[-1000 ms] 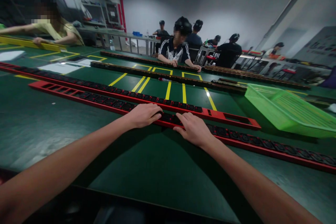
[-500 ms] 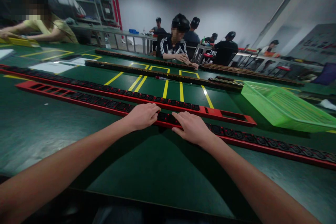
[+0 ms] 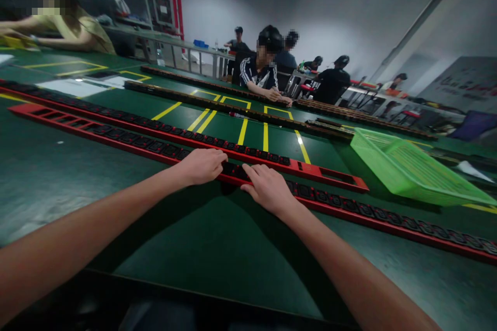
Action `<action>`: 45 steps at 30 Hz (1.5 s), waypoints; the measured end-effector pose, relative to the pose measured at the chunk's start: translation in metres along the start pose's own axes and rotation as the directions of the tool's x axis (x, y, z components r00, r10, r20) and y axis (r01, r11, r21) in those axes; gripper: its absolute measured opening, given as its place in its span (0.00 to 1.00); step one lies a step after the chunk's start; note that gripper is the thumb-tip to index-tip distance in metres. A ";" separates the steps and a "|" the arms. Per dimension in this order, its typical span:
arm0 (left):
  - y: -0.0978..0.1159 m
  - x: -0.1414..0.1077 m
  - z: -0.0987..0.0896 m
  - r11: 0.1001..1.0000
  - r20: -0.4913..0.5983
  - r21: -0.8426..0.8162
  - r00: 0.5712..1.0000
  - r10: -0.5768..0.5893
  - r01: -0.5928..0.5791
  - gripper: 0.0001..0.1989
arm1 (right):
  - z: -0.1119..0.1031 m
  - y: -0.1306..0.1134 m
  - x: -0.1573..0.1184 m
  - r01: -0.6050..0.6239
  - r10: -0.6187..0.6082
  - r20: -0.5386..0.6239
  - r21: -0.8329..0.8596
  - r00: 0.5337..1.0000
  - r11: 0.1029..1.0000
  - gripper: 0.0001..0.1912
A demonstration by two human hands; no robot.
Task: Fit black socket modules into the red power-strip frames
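A long red power strip (image 3: 357, 220) with a row of black sockets lies across the green table in front of me. My left hand (image 3: 204, 166) rests on its middle stretch, fingers curled down and closed against it; the fingertips are partly hidden. Just to the right, my right hand (image 3: 268, 186) grips the same strip, its fingers over the top and its thumb at the near edge. Black sockets show in the small gap between the hands. Towards its left end, the strip has several open slots. Behind it runs a second red strip (image 3: 332, 177), also carrying black sockets.
A green plastic basket (image 3: 392, 173) stands at the right. Long dark strips (image 3: 186, 97) lie farther back, across yellow tape lines. White sheets (image 3: 72, 87) are at the left. One co-worker (image 3: 260, 70) sits opposite, another person (image 3: 83, 31) at the far left; several more are behind.
The view has tilted slightly, shifting the scene in the picture. Both hands stay on the near red power strip, close together, with little visible change in their grip.
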State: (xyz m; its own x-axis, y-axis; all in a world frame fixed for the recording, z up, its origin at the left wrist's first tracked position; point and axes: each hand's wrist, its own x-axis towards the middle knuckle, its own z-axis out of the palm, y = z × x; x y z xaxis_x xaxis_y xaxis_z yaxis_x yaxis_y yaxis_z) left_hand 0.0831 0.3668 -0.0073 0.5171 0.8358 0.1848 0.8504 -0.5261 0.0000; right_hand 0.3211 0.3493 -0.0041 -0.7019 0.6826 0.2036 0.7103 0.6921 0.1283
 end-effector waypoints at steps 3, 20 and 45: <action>-0.003 -0.003 0.000 0.999 -0.009 -0.035 1.000 0.006 -0.006 0.17 | -0.006 0.003 -0.001 0.017 -0.017 0.029 0.004 0.999 1.000 0.30; 0.005 -0.002 0.001 0.994 -0.066 -0.096 0.997 0.040 -0.046 0.12 | -0.004 -0.001 -0.007 -0.107 0.107 -0.008 -0.018 0.994 0.994 0.24; 0.002 -0.005 -0.006 0.976 0.055 -0.091 0.977 0.206 -0.200 0.18 | -0.008 0.008 -0.010 -0.091 0.092 0.018 -0.012 0.996 0.996 0.23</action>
State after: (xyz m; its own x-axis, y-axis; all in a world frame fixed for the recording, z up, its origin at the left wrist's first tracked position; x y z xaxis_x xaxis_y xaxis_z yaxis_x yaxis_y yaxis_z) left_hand 0.0817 0.3610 -0.0026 0.6853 0.7171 0.1269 0.7173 -0.6948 0.0524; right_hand 0.3341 0.3455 0.0027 -0.6347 0.7473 0.1968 0.7721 0.6239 0.1211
